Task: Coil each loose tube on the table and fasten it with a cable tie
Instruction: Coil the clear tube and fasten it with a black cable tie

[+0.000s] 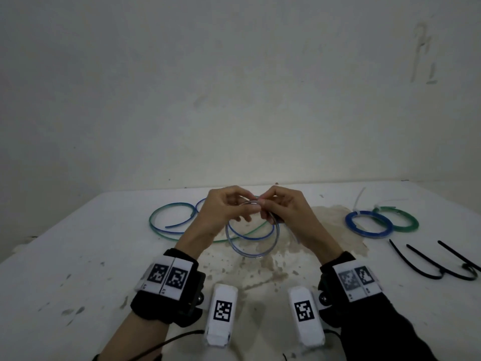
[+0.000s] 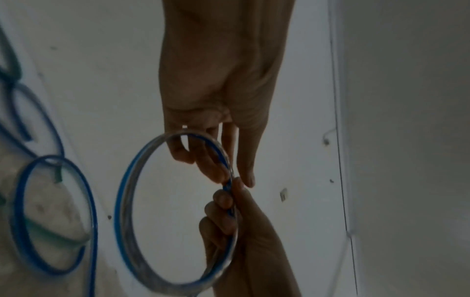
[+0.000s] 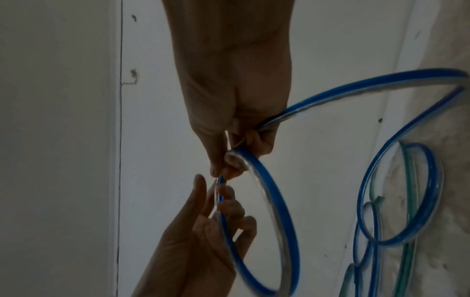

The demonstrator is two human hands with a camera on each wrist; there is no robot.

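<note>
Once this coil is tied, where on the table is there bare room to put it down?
Bare table lies near left, in front of the loose tubes. Another patch sits between the right hand and the tied coils. Crowded: centre, and near right with black ties.

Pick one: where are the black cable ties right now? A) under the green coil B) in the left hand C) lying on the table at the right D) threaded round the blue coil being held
C: the black cable ties lie loose on the table at the right, while both the left hand and the right hand pinch the blue-striped tube coil.
</note>
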